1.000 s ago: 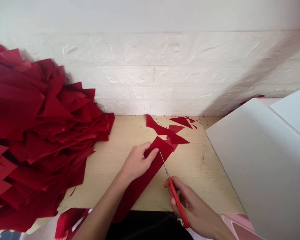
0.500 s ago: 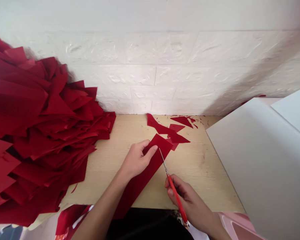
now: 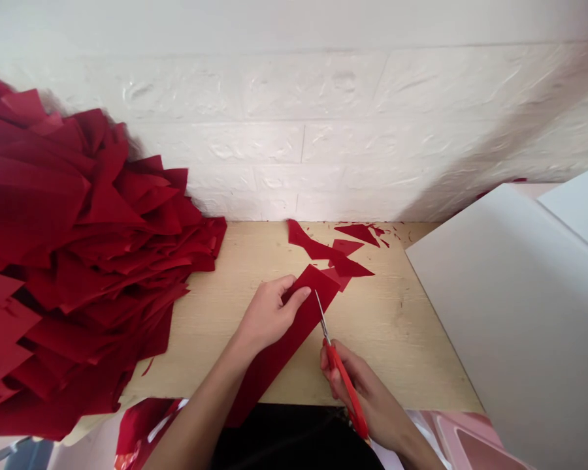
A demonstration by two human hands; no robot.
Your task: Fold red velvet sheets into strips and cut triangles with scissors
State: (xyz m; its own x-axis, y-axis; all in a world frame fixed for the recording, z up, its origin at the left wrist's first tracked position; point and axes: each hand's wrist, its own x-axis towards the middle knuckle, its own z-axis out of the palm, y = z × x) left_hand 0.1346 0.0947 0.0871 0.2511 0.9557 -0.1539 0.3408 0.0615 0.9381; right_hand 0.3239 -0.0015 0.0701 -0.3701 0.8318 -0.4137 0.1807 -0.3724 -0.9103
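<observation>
The left hand (image 3: pixel 268 314) pinches a long, flat red fabric strip (image 3: pixel 280 348) near its far end, thumb on top; the strip lies slantwise over the pale wooden surface (image 3: pixel 396 352); the right hand's (image 3: pixel 366 388) fingers are closed around red-handled metal scissors (image 3: pixel 338 360), whose slim blade crosses the strip's right edge, its tip near the left thumb; thin, pointed red fabric scraps (image 3: pixel 318 249) lie just beyond; a large heap of red fabric pieces (image 3: pixel 93 261) rises at left.
</observation>
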